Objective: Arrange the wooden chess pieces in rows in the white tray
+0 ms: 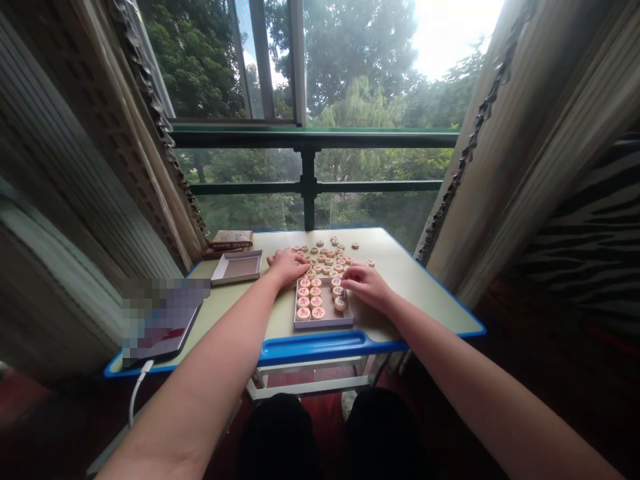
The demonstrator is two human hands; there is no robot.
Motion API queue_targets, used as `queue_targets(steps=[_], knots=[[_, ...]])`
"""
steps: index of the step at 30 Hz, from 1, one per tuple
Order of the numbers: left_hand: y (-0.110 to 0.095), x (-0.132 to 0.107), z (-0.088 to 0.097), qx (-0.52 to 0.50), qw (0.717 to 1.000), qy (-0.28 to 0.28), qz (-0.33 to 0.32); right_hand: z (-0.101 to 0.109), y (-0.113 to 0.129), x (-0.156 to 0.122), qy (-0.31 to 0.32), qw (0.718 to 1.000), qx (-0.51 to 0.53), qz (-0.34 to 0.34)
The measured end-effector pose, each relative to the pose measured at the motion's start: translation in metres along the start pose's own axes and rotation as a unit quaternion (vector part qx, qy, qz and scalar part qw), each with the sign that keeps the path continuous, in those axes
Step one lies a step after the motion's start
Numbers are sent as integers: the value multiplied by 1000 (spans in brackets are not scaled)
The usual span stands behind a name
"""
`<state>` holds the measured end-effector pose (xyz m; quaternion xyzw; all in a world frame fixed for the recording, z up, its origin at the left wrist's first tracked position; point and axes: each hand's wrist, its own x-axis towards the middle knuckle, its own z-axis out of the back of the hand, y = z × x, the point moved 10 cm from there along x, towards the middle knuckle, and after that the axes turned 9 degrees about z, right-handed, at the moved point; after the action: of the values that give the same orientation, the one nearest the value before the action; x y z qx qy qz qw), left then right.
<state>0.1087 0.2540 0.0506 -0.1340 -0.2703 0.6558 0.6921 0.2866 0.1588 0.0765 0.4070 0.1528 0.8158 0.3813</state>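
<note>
Home, window nook: curtains [125, 140], small desk [415, 293], xiangqi pieces [330, 257].

- Wide window [350, 67] fills the far wall; a dark green rail [310, 138] crosses it.
- Trees [360, 107] outside; bright daylight, sky washed out at upper right.
- Pale ribbed curtains drawn aside, left [75, 167] and right [540, 133].
- Pale table [425, 293] with a blue rim, set against the window.
- Dark reddish floor [550, 373].

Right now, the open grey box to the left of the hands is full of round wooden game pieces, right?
No. In the head view that open grey box is empty; the round wooden pieces sit in the other tray.
</note>
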Motion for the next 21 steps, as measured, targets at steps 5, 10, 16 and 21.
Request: queue_targets(steps=[5,10,16,21], knots=[[0,1,5,-104,995,-4,4,14,-14,11,-64,997,21,-48],[-16,-6,4,-306,949,71,-27,14,-6,22,-83,996,-35,-12],[-43,-28,-7,-393,895,208,-33,-1,19,17,-45,985,-127,108],[-54,-39,-14,-402,876,267,-21,8,20,13,-58,982,-136,120]])
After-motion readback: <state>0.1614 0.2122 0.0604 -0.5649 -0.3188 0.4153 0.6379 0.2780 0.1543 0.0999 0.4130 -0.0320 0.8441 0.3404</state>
